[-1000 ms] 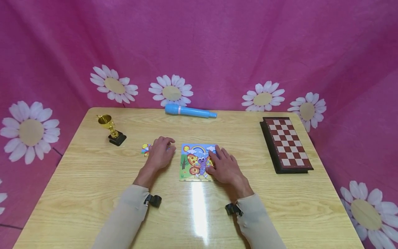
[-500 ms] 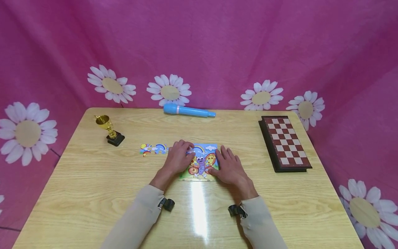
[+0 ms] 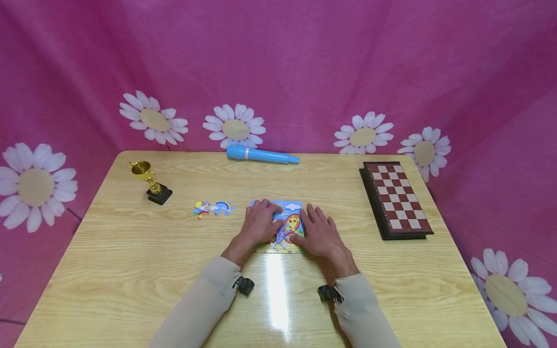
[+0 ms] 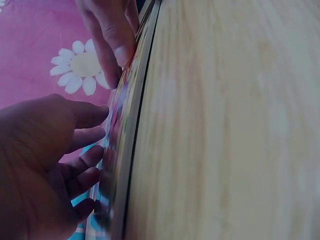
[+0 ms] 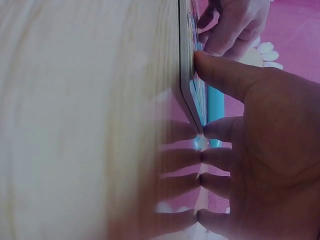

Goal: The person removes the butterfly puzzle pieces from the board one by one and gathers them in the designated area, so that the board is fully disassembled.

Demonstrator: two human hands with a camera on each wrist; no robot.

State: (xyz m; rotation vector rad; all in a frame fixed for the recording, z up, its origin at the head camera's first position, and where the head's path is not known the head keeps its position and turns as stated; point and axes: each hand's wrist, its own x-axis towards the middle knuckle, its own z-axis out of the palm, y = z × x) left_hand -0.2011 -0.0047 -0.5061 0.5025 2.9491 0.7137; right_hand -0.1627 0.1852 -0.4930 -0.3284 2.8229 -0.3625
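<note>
A butterfly jigsaw puzzle lies flat in its thin tray near the middle of the table. My left hand rests over the puzzle's left half and hides much of it; in the left wrist view its fingers are spread, with the tips at the picture. At the right edge is my right hand. Its thumb touches the puzzle, while the other fingertips rest on the table beside it. Loose puzzle pieces with a rainbow and a sun lie to the left, apart from both hands.
A blue toy microphone lies along the table's back edge. On the left stands a gold trophy cup with a black base. To the right is a folded chessboard. A pink flowered curtain hangs behind the wooden table.
My left hand has moved right, from the loose pieces onto the puzzle, uncovering the rainbow piece. The right hand has stayed at the puzzle's right edge. The head view has shifted slightly.
</note>
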